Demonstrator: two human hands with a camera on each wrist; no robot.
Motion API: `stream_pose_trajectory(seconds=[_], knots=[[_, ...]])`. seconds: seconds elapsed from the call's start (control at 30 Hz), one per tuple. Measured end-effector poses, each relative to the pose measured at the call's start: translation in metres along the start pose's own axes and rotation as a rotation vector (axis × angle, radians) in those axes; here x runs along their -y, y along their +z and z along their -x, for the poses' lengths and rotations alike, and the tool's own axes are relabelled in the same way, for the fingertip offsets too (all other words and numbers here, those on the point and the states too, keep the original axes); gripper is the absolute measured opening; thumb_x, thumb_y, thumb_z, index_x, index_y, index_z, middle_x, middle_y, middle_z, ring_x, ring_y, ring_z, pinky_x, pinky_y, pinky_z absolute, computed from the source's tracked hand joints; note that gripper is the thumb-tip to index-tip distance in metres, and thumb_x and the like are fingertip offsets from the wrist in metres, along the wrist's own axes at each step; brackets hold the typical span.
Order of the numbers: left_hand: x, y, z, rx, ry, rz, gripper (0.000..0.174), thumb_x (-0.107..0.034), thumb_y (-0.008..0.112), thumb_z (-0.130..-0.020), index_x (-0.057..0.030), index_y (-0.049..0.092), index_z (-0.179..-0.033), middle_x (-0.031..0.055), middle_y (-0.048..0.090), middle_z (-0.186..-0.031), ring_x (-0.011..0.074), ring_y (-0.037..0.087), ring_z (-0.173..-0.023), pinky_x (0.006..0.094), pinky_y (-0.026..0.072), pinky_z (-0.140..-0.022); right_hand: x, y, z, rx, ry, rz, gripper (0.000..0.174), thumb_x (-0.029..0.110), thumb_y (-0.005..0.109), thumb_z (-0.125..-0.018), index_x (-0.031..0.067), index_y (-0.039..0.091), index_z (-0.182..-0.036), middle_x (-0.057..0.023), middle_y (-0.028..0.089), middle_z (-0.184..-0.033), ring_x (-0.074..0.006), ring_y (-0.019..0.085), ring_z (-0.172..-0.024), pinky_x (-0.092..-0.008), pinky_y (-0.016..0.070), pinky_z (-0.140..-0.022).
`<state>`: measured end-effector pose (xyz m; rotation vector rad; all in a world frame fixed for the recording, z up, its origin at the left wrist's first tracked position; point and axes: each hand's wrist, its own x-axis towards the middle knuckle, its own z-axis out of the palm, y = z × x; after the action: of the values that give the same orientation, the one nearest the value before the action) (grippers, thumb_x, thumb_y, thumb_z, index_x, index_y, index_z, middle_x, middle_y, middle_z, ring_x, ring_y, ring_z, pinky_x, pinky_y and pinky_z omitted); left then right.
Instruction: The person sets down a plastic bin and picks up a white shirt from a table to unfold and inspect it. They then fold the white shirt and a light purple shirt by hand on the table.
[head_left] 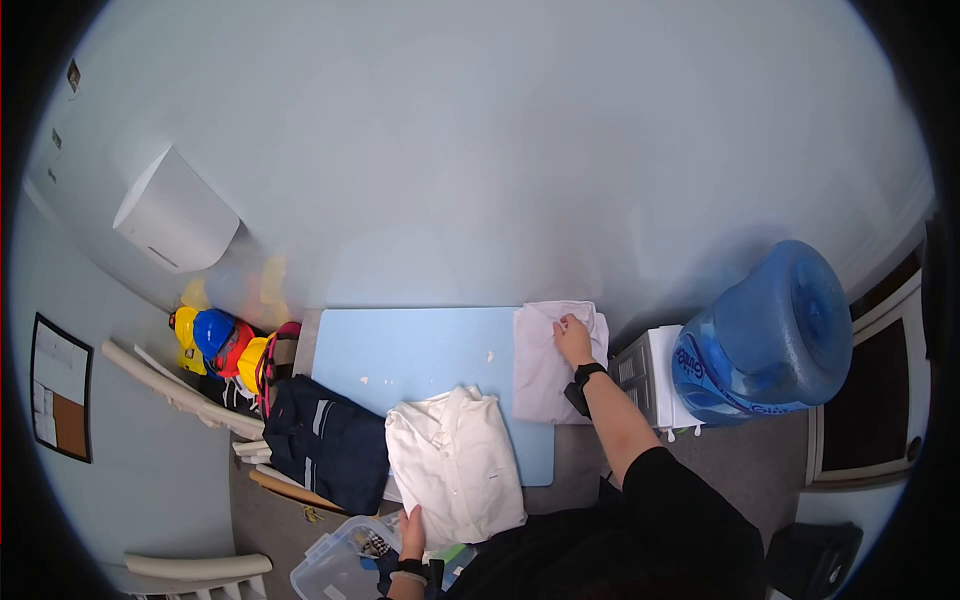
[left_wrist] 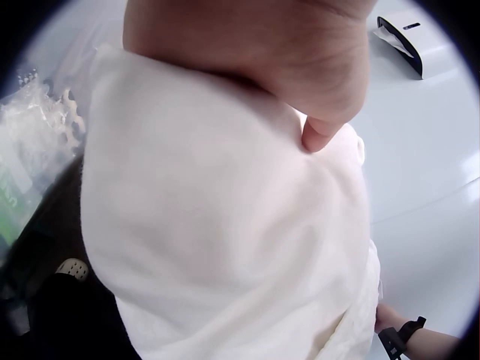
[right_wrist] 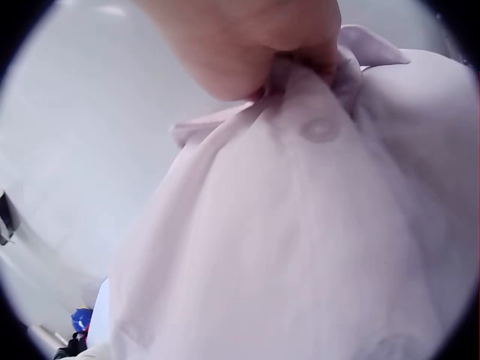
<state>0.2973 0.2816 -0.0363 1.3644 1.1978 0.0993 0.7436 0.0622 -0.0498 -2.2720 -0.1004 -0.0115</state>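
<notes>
A folded white shirt (head_left: 455,465) with a buttoned front lies at the near edge of the blue table mat. My left hand (head_left: 412,533) grips its lower left edge; a fingertip presses into the cloth in the left wrist view, while the other fingers are hidden. To the right lies a folded pale lilac shirt (head_left: 537,370). Near its collar, my right hand (head_left: 573,343) pinches the fabric, which bunches up into folds under the fingers (right_wrist: 322,60) in the right wrist view. A dark navy garment with reflective strips (head_left: 325,440) lies left of the white shirt.
Under the garments is a light blue mat (head_left: 430,345) with small white scraps. Hard hats (head_left: 214,330) stand at the left, and a clear plastic bin (head_left: 325,565) sits below. A large blue water bottle (head_left: 760,340) stands on the right beside a drawer unit (head_left: 635,375).
</notes>
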Motion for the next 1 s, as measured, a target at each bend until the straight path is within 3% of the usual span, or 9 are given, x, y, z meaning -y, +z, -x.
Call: stream_pose_trajectory(seconds=[0.17,0.2,0.27,0.33,0.53,0.8,0.87,0.93,1.0], knots=[[-0.021,0.003,-0.002,-0.584,0.569,-0.197,0.027,-0.008,0.052,-0.077,0.0008,0.042,-0.101,0.0091,0.047,-0.091,0.0195,0.045,-0.083,0.0306,0.0361,-0.078,0.012,-0.032,0.020,-0.243,-0.246,0.028,0.026,0.017,0.056,-0.075,0.0014,0.051,-0.095,-0.0156,0.051,-0.095,-0.0336,0.048,-0.091,-0.0394,0.0402,-0.077],[-0.039,0.008,-0.002,-0.580,0.574,-0.200,0.027,-0.008,0.052,-0.077,0.0008,0.042,-0.101,0.0091,0.047,-0.091,0.0195,0.045,-0.083,0.0306,0.0361,-0.078,0.013,-0.041,0.023,-0.322,-0.273,0.096,0.026,0.017,0.056,-0.075,0.0017,0.051,-0.096,-0.0144,0.049,-0.097,-0.0335,0.047,-0.092,-0.0393,0.0397,-0.078],[-0.088,0.027,-0.004,-0.369,0.822,-0.221,0.027,-0.002,0.050,-0.076,-0.0009,0.043,-0.102,0.0101,0.045,-0.096,0.0192,0.043,-0.089,0.0303,0.0341,-0.081,0.004,-0.051,0.022,-0.389,-0.221,0.136,0.027,0.016,0.055,-0.074,0.0013,0.051,-0.097,-0.0142,0.048,-0.097,-0.0335,0.046,-0.090,-0.0394,0.0397,-0.077],[-0.142,0.060,-0.009,-0.153,0.867,-0.180,0.023,-0.001,0.050,-0.076,-0.0015,0.046,-0.098,0.0090,0.048,-0.094,0.0185,0.046,-0.087,0.0300,0.0367,-0.080,-0.008,-0.057,0.017,-0.454,-0.092,0.208,0.030,0.016,0.055,-0.074,0.0009,0.050,-0.099,-0.0150,0.047,-0.097,-0.0337,0.046,-0.089,-0.0394,0.0397,-0.077],[-0.243,0.217,-0.069,0.363,0.727,-0.201,0.023,-0.012,0.055,-0.080,0.0000,0.053,-0.099,0.0072,0.058,-0.083,0.0134,0.055,-0.075,0.0253,0.0445,-0.066,-0.040,-0.052,-0.014,-0.125,0.289,0.050,0.044,0.033,0.058,-0.073,-0.0007,0.056,-0.100,-0.0201,0.055,-0.096,-0.0353,0.052,-0.092,-0.0382,0.0417,-0.081],[-0.235,0.350,-0.159,0.303,0.499,-0.865,0.051,-0.042,0.051,-0.078,0.0023,0.054,-0.102,0.0200,0.059,-0.096,0.0338,0.056,-0.089,0.0358,0.0436,-0.076,-0.047,-0.058,-0.016,0.043,0.288,0.177,0.041,0.035,0.059,-0.068,-0.0023,0.061,-0.086,-0.0198,0.061,-0.080,-0.0317,0.059,-0.080,-0.0368,0.0459,-0.073],[-0.228,0.360,-0.162,0.257,0.511,-0.864,0.046,-0.040,0.054,-0.076,-0.0001,0.054,-0.101,0.0188,0.060,-0.094,0.0336,0.056,-0.088,0.0359,0.0435,-0.076,-0.044,-0.061,-0.019,0.171,0.313,0.156,0.040,0.033,0.056,-0.069,-0.0024,0.061,-0.087,-0.0194,0.061,-0.084,-0.0364,0.057,-0.084,-0.0388,0.0445,-0.078],[-0.221,0.367,-0.169,0.395,0.591,-0.605,0.036,-0.034,0.055,-0.078,-0.0038,0.055,-0.097,0.0175,0.060,-0.091,0.0331,0.057,-0.088,0.0365,0.0438,-0.073,-0.037,-0.063,-0.023,0.158,0.299,0.129,0.033,0.027,0.053,-0.070,-0.0045,0.059,-0.075,-0.0189,0.061,-0.076,-0.0328,0.060,-0.073,-0.0392,0.0482,-0.067],[-0.219,0.369,-0.168,0.385,0.775,-0.543,0.031,-0.030,0.055,-0.079,-0.0042,0.054,-0.095,0.0164,0.061,-0.085,0.0306,0.057,-0.080,0.0355,0.0439,-0.069,-0.031,-0.066,-0.030,0.153,0.730,-0.456,0.028,0.025,0.049,-0.075,-0.0021,0.054,-0.074,-0.0160,0.057,-0.063,-0.0297,0.059,-0.064,-0.0374,0.0486,-0.060]])
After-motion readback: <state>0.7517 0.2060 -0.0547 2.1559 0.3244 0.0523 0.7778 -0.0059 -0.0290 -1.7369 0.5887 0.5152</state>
